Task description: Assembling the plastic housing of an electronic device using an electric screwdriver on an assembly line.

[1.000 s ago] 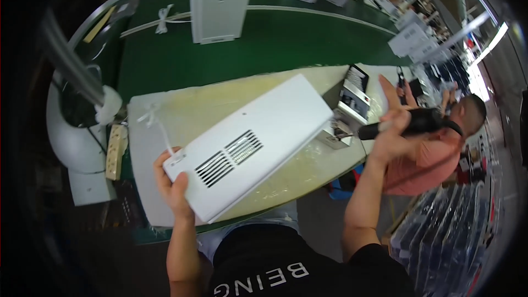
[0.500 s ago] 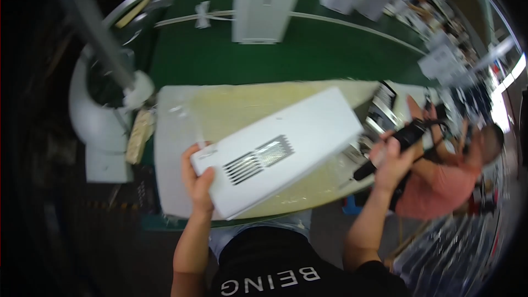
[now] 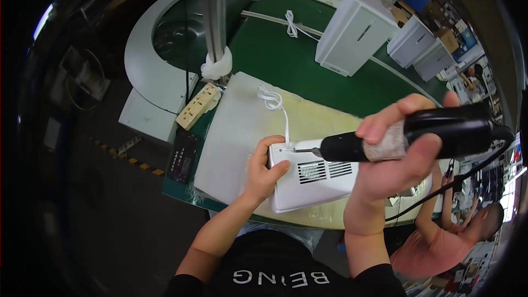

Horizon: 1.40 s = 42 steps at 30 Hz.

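A white box-shaped appliance (image 3: 302,195) with two slotted vents lies on the padded table in front of me. My left hand (image 3: 264,170) grips its left end, thumb on the upper face and fingers over the far edge. In my right hand (image 3: 399,148) is a black corded electric screwdriver (image 3: 344,147), the fingers wrapped round its body. Its bit points left and reaches the appliance's face near the cord end; whether it sits in a screw I cannot tell. A white power cord (image 3: 286,124) leaves the appliance at that end and lies bundled on the pad. My right hand hides the appliance's right end.
Beyond the pad (image 3: 231,126) runs a green conveyor (image 3: 258,49) carrying upright white appliances (image 3: 357,30). A metal post (image 3: 213,16) and a cream power strip (image 3: 198,106) stand at the left. A co-worker in a salmon shirt (image 3: 434,250) sits at the right.
The appliance has come down flatter onto the pad. My right hand has brought the screwdriver from the right over to the appliance's left end. My view has turned, shifting the surroundings.
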### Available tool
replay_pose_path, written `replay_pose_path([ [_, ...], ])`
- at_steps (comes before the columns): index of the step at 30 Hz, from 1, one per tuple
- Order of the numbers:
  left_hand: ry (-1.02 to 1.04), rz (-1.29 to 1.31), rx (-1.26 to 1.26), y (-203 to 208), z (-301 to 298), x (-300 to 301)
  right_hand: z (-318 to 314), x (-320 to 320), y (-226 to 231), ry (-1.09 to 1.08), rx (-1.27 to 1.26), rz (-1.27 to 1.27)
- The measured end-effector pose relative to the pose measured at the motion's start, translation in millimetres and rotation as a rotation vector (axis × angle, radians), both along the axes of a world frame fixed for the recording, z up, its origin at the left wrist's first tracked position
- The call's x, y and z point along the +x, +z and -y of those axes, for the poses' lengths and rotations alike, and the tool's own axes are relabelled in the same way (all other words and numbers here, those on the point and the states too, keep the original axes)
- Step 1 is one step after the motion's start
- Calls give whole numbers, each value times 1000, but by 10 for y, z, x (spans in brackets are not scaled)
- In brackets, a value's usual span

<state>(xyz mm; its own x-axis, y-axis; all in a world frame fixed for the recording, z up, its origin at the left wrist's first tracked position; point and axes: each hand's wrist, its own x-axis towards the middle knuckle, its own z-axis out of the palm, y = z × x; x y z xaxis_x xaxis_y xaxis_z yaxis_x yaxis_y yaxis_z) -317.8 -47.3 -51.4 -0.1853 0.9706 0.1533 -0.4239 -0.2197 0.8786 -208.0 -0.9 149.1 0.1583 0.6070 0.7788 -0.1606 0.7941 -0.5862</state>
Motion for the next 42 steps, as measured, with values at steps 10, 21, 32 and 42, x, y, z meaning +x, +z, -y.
replay_pose_path([
  [10,6,12,42,127,10,-15,-90,-362,-210,116,-14,145],
  [21,-18,41,47,90,10,-21,-124,-476,-269,249,-59,177],
  [32,-17,46,23,64,-3,-35,-138,-413,-232,289,-80,171],
  [42,-53,-311,-92,76,13,-191,307,1430,-229,660,8,-161],
])
